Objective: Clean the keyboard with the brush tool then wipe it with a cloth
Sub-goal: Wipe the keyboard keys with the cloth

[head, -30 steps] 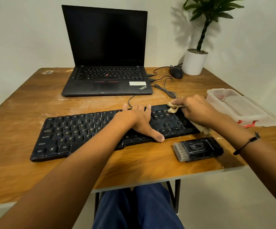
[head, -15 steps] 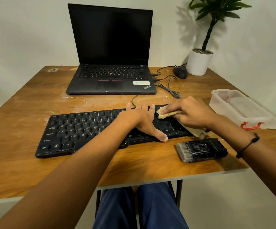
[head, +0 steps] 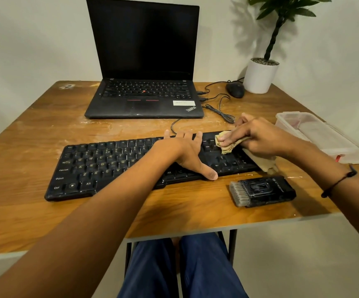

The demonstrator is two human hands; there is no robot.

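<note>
A black keyboard [head: 109, 166] lies across the wooden table [head: 34, 130]. My left hand [head: 187, 153] lies flat on its right-middle part, fingers straight and thumb at the front edge. My right hand [head: 260, 136] grips a folded beige cloth [head: 226, 145] and holds it against the keys near the keyboard's right end. A loose tail of the cloth hangs off the keyboard's right edge under my wrist. The black brush tool [head: 262, 190], bristles pointing left, lies on the table just in front of the keyboard's right end.
An open black laptop [head: 144, 100] stands behind the keyboard, with cables [head: 219, 108] and a mouse [head: 235, 89] to its right. A potted plant [head: 260, 76] occupies the back right corner. A clear plastic box [head: 316, 134] sits near the right edge.
My right hand has slid the cloth back and forth over the right-hand keys. The left hand has stayed on the keyboard. The camera has shifted slightly.
</note>
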